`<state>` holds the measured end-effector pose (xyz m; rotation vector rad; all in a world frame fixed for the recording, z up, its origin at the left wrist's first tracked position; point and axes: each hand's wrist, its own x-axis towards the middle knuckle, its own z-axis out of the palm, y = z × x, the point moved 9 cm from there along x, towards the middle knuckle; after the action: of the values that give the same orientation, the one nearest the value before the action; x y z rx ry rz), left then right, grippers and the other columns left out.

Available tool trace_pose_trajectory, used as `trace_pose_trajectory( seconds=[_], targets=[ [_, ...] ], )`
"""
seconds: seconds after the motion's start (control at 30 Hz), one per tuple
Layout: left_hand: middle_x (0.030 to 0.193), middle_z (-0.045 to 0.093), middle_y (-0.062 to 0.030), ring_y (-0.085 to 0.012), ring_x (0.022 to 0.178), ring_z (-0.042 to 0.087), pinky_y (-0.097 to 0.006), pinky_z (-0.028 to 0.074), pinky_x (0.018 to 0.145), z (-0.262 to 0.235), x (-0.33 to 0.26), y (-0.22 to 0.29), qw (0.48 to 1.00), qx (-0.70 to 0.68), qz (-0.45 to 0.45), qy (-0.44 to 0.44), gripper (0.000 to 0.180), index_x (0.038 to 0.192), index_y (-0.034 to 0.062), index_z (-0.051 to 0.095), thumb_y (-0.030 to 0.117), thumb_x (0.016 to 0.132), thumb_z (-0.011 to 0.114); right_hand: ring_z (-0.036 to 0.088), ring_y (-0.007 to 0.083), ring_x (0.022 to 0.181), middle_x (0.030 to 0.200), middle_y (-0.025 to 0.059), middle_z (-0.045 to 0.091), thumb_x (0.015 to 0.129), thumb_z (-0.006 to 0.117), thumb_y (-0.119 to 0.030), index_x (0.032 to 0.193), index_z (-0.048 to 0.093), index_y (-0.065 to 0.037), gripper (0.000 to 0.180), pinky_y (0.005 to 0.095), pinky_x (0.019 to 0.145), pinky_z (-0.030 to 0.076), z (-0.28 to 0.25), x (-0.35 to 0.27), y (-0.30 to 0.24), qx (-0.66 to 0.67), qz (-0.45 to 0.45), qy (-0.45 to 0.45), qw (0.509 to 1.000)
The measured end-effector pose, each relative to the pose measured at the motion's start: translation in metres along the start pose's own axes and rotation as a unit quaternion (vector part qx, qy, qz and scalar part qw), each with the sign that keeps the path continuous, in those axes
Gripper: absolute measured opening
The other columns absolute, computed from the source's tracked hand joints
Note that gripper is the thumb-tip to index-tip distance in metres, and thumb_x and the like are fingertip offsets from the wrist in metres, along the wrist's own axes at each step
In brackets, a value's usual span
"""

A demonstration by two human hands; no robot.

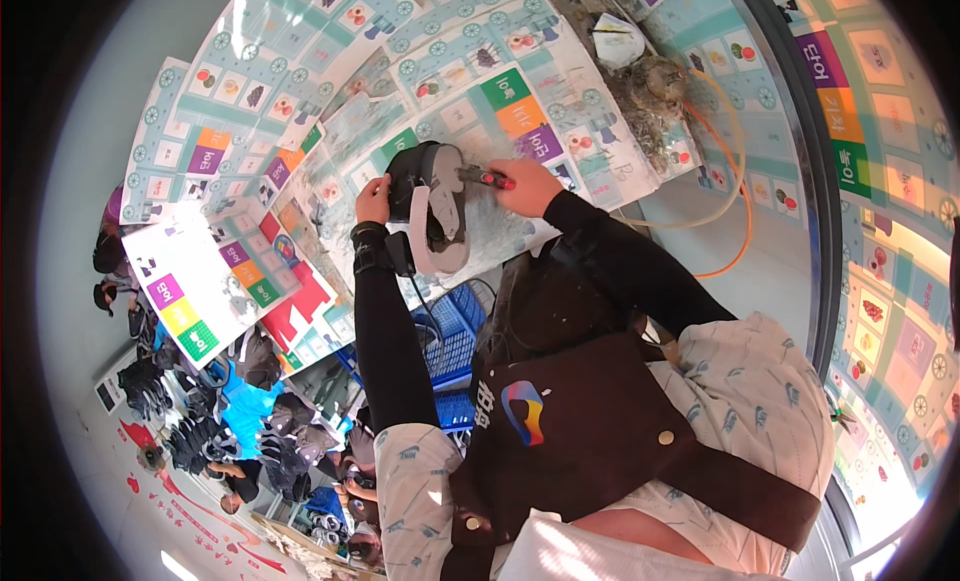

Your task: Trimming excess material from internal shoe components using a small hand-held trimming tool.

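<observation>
Two grips engaged: left grip (373, 200) grasping the black-and-grey item (446, 189) by its edge; right grip (530, 188) clenched round a red-and-black tool (490, 178).

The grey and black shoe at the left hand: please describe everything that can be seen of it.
The shoe looks black on its left part and grey on its right, with a pale band nearer the person. Its material is unclear. It points lengthwise toward the person, over the printed table covering. The left hand holds its left edge; the right hand brings a red-and-black tool to its right side.
</observation>
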<state>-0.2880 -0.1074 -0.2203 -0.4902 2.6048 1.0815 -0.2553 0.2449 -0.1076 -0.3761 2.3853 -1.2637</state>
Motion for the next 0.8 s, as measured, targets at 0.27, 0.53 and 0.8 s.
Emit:
trace_pose_trajectory(
  seconds=[0.27,0.53,0.8],
  targets=[
    [0.078,0.071,-0.0104,-0.0247,0.071,0.066,-0.040,0.051,0.070,-0.002,-0.014,0.000,0.998,-0.005,0.014,0.054,0.041,0.101,0.0128,0.076,0.051,0.096,0.064,0.063,0.0468,0.091,0.091,0.0251,0.068,0.080,0.059,-0.017,0.100,0.068,-0.006,0.025,0.0561,0.077,0.049,-0.016,-0.010,-0.005,-0.002,0.048,0.030,0.998],
    [0.072,0.067,-0.0073,-0.0172,0.064,0.060,-0.036,0.048,0.063,-0.005,-0.030,-0.005,0.996,-0.045,0.029,0.072,0.037,0.103,0.0094,0.074,0.045,0.097,0.066,0.063,0.0463,0.092,0.093,0.0239,0.069,0.079,0.058,-0.016,0.101,0.069,-0.005,0.027,0.0532,0.078,0.050,-0.003,-0.016,0.003,0.053,0.055,0.019,0.997],
    [0.074,0.066,-0.0063,-0.0152,0.066,0.058,-0.035,0.047,0.063,-0.008,-0.039,0.001,0.993,-0.087,0.030,0.080,0.033,0.103,0.0086,0.074,0.041,0.098,0.067,0.063,0.0455,0.091,0.094,0.0238,0.069,0.076,0.062,-0.018,0.102,0.069,-0.005,0.030,0.0505,0.079,0.050,0.013,-0.017,0.003,0.093,0.071,-0.031,0.993]
  ],
)
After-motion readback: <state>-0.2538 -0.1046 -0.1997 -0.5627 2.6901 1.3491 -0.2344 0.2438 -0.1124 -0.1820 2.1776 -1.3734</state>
